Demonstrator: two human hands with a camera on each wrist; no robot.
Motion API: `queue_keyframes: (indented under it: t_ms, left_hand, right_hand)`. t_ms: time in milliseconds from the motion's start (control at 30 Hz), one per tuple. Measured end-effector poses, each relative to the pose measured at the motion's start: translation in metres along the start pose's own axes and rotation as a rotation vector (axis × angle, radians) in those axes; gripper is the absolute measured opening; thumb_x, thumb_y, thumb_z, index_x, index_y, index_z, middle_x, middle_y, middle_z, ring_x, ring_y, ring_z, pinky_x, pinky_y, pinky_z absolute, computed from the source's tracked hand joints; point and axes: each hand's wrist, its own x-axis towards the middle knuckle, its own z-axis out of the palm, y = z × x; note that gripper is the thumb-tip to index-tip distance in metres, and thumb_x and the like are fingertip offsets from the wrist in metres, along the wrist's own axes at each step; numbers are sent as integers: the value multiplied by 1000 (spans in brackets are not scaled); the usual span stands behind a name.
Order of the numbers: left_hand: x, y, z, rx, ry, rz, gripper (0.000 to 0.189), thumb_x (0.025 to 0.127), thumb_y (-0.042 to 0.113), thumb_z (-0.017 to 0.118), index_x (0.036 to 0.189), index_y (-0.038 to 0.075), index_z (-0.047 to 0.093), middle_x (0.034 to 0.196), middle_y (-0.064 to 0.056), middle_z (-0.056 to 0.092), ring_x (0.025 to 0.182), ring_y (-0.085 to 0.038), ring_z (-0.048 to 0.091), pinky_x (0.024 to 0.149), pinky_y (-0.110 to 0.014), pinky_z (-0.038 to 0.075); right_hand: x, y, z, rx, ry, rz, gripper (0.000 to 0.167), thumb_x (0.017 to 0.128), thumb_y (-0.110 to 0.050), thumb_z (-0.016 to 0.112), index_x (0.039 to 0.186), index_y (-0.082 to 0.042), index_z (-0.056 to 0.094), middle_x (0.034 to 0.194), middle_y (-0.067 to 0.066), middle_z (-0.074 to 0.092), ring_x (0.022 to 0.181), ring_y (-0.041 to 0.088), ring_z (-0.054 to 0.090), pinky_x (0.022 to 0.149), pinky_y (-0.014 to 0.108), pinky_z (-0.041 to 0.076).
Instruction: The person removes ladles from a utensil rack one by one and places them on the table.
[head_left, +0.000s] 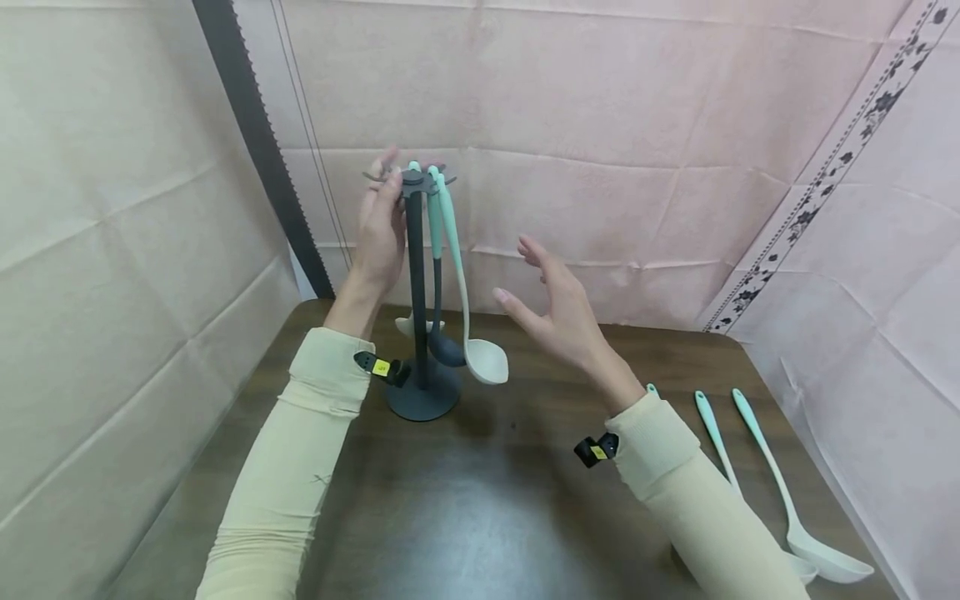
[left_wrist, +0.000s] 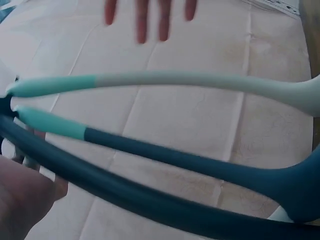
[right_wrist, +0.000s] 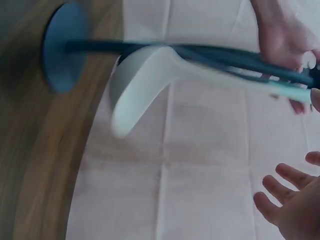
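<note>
Brown tabletop (head_left: 480, 525) | dark round-based stand (head_left: 417, 283), mint-handled white ladle (head_left: 487, 362) | hands: left (head_left: 381, 233) gripping stand, right (head_left: 561, 321) splayed

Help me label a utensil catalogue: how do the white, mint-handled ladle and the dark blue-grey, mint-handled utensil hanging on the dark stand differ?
The white, mint-handled ladle has a white shaft and head; the dark blue-grey, mint-handled utensil has a dark shaft and head. In the head view, the ladle's head sits farther right, while the dark utensil's is nearer the dark stand's post. Both hang head-down by mint-green handles.
</note>
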Motion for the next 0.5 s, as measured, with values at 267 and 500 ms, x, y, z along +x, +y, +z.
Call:
queue_keyframes:
  t_ms: [267,500]
  left_hand:
    - [-10,-2,17,183,190,117,84,98,42,51,167,8,16,166,-7,37,148,-19,44,120,-36,34]
    - [-12,7,31,141,246,211,73,92,22,68,150,-9,35,141,-17,54,124,-22,58,102,-35,47]
  right_hand:
    - [25,-34,1,225,-8,56,70,101,-40,71,162,-27,39,156,-1,54,141,15,52,113,45,46]
    - [50,-49,7,331,-3,61,67,100,-36,72,159,-19,44,150,2,59,135,18,58,111,49,49]
